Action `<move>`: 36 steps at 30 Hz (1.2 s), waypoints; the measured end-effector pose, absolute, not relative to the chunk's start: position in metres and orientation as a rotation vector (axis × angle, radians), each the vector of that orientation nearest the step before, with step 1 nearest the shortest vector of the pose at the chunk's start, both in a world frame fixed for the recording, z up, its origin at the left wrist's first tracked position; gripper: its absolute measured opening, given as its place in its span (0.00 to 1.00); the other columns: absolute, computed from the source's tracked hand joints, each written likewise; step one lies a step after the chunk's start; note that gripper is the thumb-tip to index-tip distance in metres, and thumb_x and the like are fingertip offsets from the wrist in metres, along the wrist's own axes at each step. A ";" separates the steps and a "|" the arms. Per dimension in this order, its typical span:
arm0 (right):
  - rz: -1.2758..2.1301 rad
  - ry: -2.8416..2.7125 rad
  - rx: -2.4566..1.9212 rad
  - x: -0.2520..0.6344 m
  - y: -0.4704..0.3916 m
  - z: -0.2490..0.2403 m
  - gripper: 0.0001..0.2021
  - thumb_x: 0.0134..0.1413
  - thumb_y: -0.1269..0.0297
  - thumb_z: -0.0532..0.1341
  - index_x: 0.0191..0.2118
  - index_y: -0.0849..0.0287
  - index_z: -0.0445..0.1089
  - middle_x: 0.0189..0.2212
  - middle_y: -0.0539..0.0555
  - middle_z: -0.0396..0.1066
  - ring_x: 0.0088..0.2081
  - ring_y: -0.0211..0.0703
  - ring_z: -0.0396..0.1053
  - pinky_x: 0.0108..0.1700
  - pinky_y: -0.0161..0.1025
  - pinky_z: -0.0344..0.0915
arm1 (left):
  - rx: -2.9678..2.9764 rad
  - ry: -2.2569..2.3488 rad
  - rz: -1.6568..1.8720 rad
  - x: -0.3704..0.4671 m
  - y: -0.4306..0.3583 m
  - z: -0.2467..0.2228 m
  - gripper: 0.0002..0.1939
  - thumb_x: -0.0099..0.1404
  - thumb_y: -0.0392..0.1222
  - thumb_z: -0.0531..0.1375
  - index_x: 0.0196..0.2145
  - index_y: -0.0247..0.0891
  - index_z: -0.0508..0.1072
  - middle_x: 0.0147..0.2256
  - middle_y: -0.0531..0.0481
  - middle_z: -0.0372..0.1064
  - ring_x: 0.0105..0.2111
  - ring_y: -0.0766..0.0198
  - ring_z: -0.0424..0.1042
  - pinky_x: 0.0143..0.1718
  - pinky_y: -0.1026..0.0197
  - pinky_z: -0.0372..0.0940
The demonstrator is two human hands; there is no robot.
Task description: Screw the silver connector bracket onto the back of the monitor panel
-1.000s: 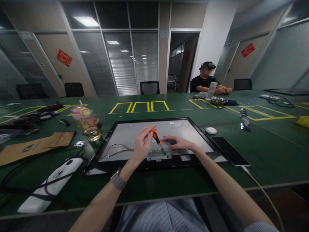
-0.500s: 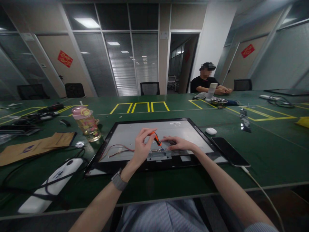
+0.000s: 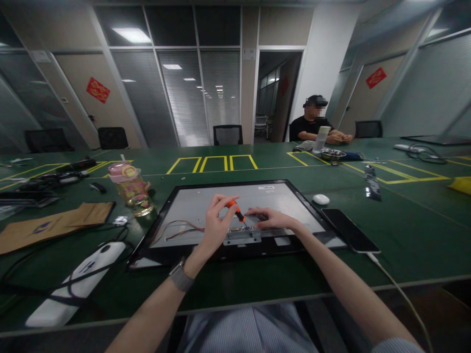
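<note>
My left hand (image 3: 218,219) is closed on a small orange-and-black screwdriver (image 3: 237,211), with thumb and fingers around the handle's upper end. The screwdriver is tilted, its shaft pointing down to the right at a grey metal bracket (image 3: 243,237). Small parts sit along the bracket's top, too small to name. My right hand (image 3: 274,217) rests beside the screwdriver tip, fingers stretched to the left and thumb by the bracket. Beneath both hands lies a flat display panel (image 3: 191,202) with a black frame, its grey back facing up. Thin wires (image 3: 176,223) run across its left part.
Left of the panel stand a pink-lidded bottle (image 3: 130,189), a paper bag (image 3: 73,219) and a white power strip (image 3: 79,284) with black cables. On the right are a white mouse (image 3: 321,199) and a phone (image 3: 349,229) on a cable. A person (image 3: 312,122) sits across the table.
The screwdriver handle has turned slightly in my left hand, showing more black along its side. Both hands keep nearly the same place; the right hand shows no clear movement.
</note>
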State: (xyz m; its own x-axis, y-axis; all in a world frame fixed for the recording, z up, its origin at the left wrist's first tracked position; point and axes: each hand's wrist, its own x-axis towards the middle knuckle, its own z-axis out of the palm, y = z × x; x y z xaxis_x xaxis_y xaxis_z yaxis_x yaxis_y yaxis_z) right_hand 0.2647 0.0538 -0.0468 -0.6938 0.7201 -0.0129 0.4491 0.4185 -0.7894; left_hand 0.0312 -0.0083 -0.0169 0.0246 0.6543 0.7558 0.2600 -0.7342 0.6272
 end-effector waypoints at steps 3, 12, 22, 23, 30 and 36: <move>1.153 -2.349 -1.029 0.265 0.054 -0.048 0.33 0.50 0.51 0.66 0.61 0.57 0.65 0.67 0.60 0.54 0.68 0.57 0.50 0.67 0.54 0.46 | 1.971 0.905 1.727 0.030 -0.008 -0.017 0.14 0.71 0.42 0.54 0.50 0.40 0.75 0.42 0.47 0.68 0.42 0.62 0.70 0.46 0.58 0.65; 1.153 -2.352 -1.008 0.265 0.053 -0.044 0.31 0.51 0.51 0.66 0.60 0.55 0.66 0.66 0.59 0.57 0.67 0.58 0.52 0.68 0.55 0.46 | 1.974 0.953 1.710 0.031 -0.006 -0.016 0.11 0.66 0.43 0.60 0.44 0.40 0.77 0.35 0.50 0.65 0.36 0.64 0.68 0.41 0.61 0.66; 1.169 -2.332 -1.017 0.266 0.055 -0.049 0.32 0.50 0.50 0.66 0.60 0.54 0.65 0.67 0.59 0.54 0.68 0.58 0.50 0.67 0.56 0.46 | 1.960 0.857 1.641 0.032 -0.009 -0.016 0.15 0.69 0.41 0.56 0.51 0.40 0.73 0.40 0.47 0.69 0.39 0.64 0.71 0.42 0.61 0.69; 1.170 -2.331 -1.022 0.266 0.055 -0.049 0.33 0.50 0.50 0.66 0.61 0.55 0.65 0.67 0.59 0.54 0.68 0.58 0.50 0.67 0.56 0.46 | 1.963 0.877 1.659 0.033 -0.008 -0.016 0.13 0.68 0.41 0.57 0.49 0.40 0.75 0.38 0.48 0.68 0.37 0.65 0.71 0.40 0.62 0.69; 1.153 -2.367 -1.033 0.266 0.053 -0.045 0.32 0.51 0.50 0.65 0.61 0.55 0.65 0.67 0.59 0.55 0.68 0.59 0.49 0.68 0.55 0.45 | 1.916 0.978 1.688 0.030 -0.007 -0.017 0.13 0.69 0.40 0.54 0.47 0.39 0.74 0.43 0.45 0.67 0.41 0.62 0.71 0.41 0.60 0.70; 1.148 -2.355 -1.046 0.265 0.053 -0.045 0.32 0.51 0.51 0.66 0.61 0.55 0.65 0.67 0.59 0.54 0.67 0.58 0.51 0.68 0.55 0.45 | 1.907 0.916 1.696 0.032 -0.006 -0.018 0.15 0.69 0.40 0.55 0.52 0.40 0.72 0.42 0.47 0.69 0.41 0.64 0.72 0.44 0.60 0.69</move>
